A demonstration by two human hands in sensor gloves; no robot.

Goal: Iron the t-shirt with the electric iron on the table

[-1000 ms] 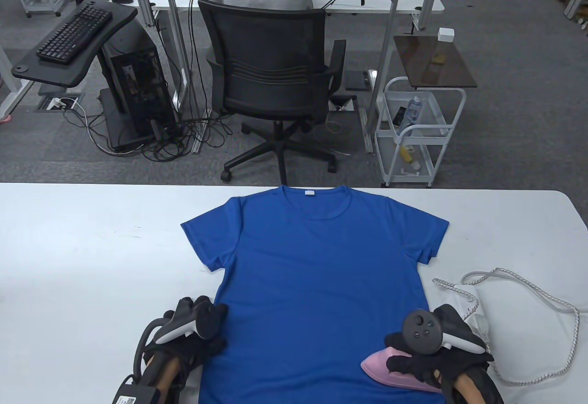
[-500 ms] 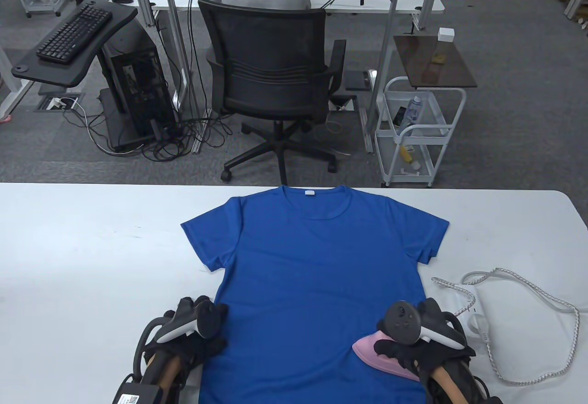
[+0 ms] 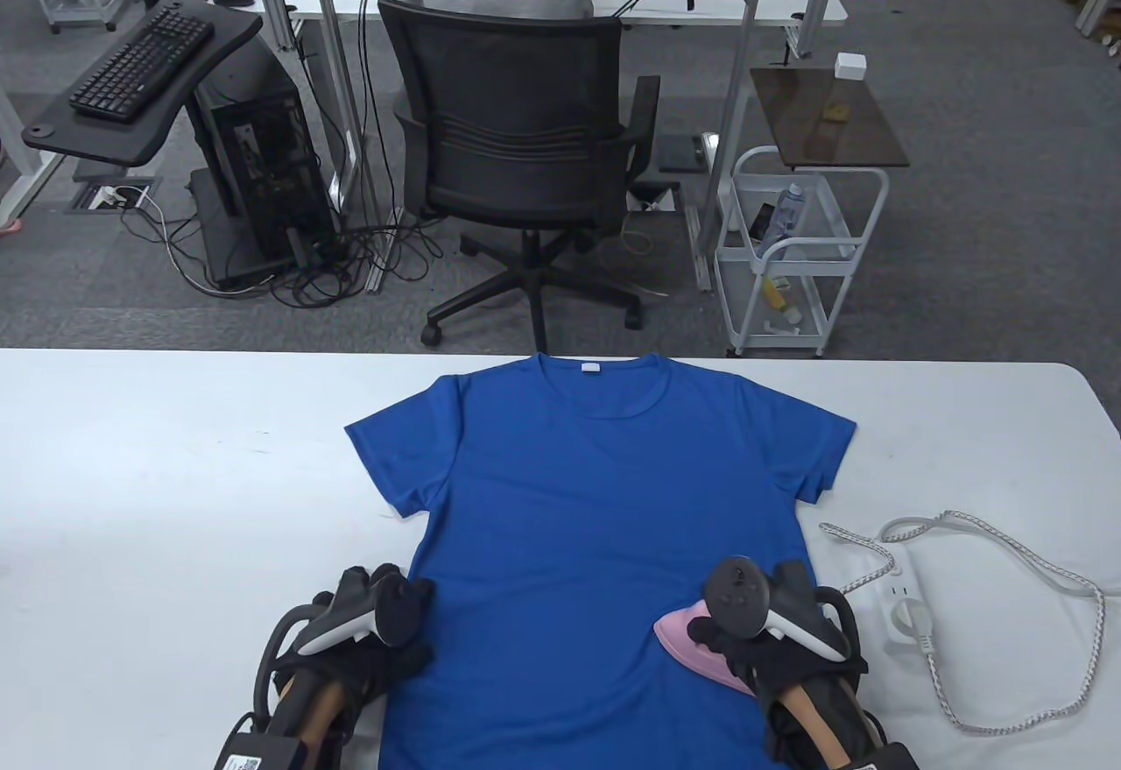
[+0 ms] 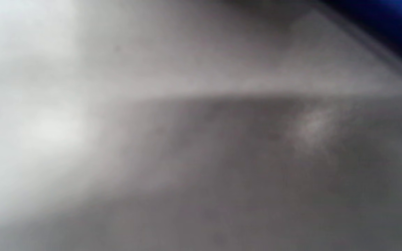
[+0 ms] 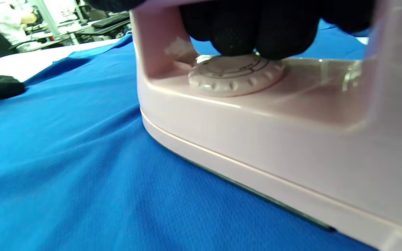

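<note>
Pink iron (image 3: pixel 692 649), gripped by right hand (image 3: pixel 753 643), rests on blue t-shirt (image 3: pixel 595 525).

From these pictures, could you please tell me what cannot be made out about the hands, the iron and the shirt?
- Left hand: table view, the tracker covers its fingers; the left wrist view is a grey blur.
- Iron: table view, the right hand hides the handle; right wrist view, the frame edge cuts off its rear, and the dial markings are too small to read.
- Shirt: table view, the bottom edge cuts off the hem.
- Plug: unclear where the cord ends.
</note>
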